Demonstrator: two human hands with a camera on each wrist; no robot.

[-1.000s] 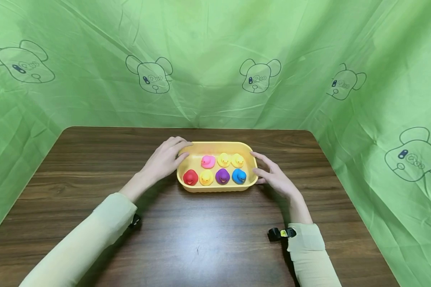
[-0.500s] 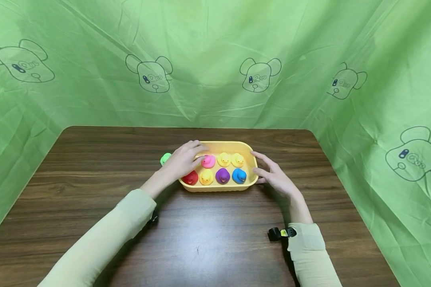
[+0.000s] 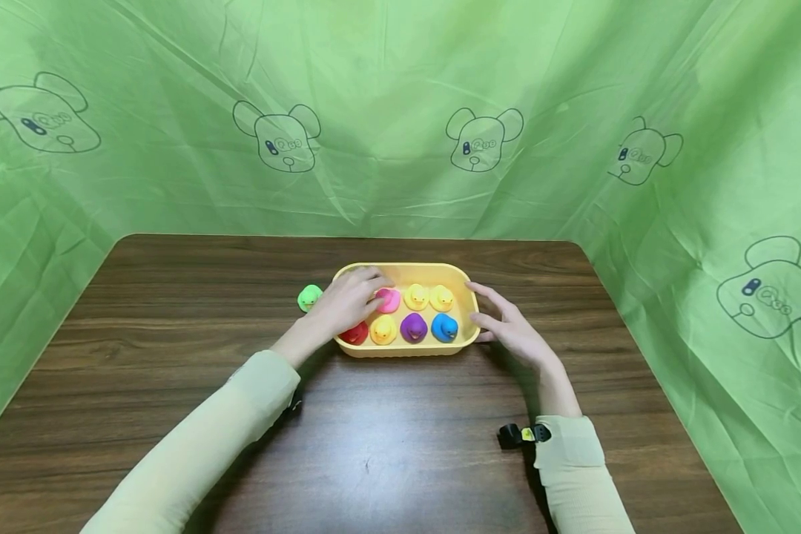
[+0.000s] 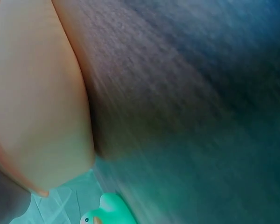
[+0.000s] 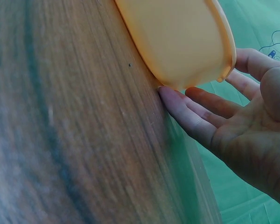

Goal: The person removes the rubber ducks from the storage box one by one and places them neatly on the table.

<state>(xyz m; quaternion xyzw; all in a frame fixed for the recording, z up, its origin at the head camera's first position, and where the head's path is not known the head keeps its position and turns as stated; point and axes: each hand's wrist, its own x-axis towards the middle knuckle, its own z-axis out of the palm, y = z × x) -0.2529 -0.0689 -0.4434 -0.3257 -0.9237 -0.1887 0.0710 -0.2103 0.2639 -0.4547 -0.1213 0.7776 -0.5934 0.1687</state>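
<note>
I cannot tell whether my left hand [image 3: 345, 300], over the left edge of the tray [image 3: 407, 352], grips the pink duck [image 3: 392, 300]. My right hand [image 3: 519, 335], fingers spread, should steady the right edge.

A table [image 3: 167, 319] with a dark brown, streaked wood surface and rounded far corners carried the things, a pale shine on its near middle. A yellow tub [image 3: 403, 352] sat directly on it, and a green toy duck [image 3: 309, 298] stood near the tub's left end.
</note>
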